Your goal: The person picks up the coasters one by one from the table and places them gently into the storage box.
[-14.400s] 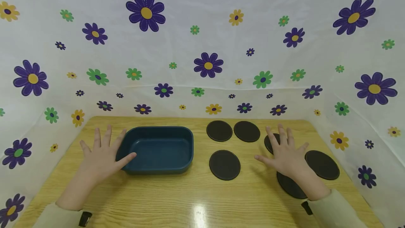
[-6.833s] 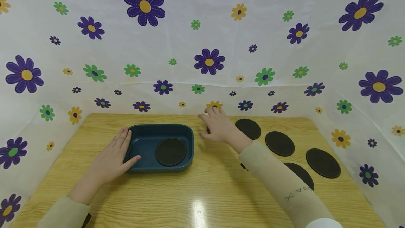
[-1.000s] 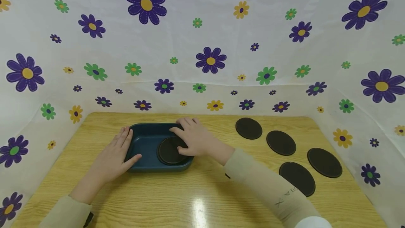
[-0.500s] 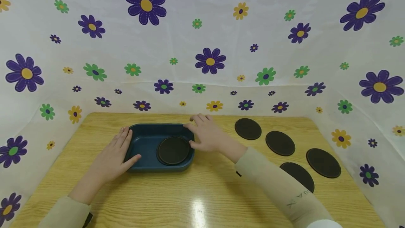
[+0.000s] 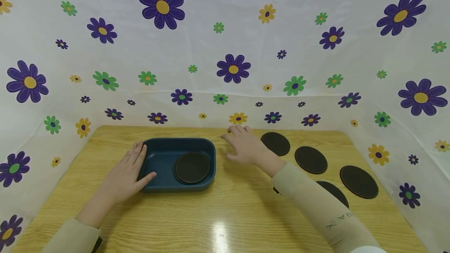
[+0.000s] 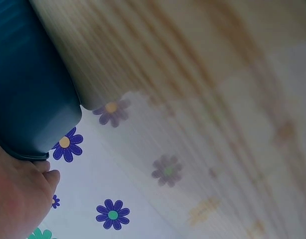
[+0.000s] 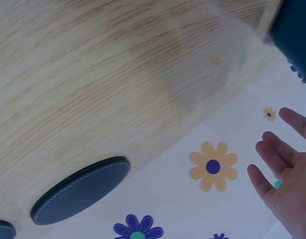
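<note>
A dark blue rectangular dish point(image 5: 175, 187) sits on the left half of the table. Two round black coasters point(image 5: 192, 168), with stitched edges, lie stacked toward its right end; the lower one mostly hides beneath the upper. My left hand point(image 5: 123, 175) rests along the dish's left rim, fingers straight and together, thumb over the near left corner. In the left wrist view that hand point(image 6: 21, 194) touches the dish's rim. Over the wood right of the dish, my right hand point(image 5: 246, 147) holds nothing, its fingers spread, as the right wrist view shows too.
To the right lie a coaster point(image 5: 275, 143) nearest my right hand, one point(image 5: 311, 160) beside it, one point(image 5: 359, 182) at the far right, and one point(image 5: 335, 193) partly under my right sleeve. Flower-printed white cloth point(image 5: 197, 50) stands behind the wooden table point(image 5: 168, 221).
Earlier the dish held no coaster, later one. My right hand set a second coaster on it about a second ago, let go and moved right. The left hand came down onto the dish's rim.
</note>
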The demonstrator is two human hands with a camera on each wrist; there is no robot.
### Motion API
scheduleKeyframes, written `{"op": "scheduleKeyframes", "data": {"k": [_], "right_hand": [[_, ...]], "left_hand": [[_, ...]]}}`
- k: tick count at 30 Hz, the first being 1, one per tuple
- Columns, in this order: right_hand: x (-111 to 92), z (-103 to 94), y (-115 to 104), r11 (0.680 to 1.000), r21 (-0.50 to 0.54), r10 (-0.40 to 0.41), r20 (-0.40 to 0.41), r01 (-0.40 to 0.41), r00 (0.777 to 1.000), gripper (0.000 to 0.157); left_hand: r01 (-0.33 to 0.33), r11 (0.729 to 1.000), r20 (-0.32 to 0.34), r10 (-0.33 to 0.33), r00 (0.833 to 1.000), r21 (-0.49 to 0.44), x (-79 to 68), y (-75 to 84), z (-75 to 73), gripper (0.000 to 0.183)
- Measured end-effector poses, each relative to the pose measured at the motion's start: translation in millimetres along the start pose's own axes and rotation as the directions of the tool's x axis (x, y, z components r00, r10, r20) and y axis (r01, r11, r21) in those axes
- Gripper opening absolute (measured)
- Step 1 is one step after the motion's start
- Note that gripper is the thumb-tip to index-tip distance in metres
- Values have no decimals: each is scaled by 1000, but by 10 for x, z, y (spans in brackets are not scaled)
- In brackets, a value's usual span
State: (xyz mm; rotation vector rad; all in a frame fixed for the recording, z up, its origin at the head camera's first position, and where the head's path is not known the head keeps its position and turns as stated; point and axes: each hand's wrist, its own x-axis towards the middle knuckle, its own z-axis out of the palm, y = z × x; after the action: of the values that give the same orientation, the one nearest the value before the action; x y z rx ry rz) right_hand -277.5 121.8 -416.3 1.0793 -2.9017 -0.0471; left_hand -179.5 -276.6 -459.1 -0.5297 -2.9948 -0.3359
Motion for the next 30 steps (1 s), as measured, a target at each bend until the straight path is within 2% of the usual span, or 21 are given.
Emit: {"op": "scheduleKeyframes", "data": {"k": [13,22,30], "right_hand": [[-147,118,328,994,-30,107,10,-107,994,57],[-251,123,563,978,36,207,-4,-207,978,56],[-338,232,781,960,80,268,-9,-267,963,57]], "left_hand": [[0,1000,1,0,1000,0,1,-15,16,98],[1,1000,6,-1,1000,-1,3,-21,12,99],[2,1000,14,-2,1000,-11,-2,3,-18,98]]}}
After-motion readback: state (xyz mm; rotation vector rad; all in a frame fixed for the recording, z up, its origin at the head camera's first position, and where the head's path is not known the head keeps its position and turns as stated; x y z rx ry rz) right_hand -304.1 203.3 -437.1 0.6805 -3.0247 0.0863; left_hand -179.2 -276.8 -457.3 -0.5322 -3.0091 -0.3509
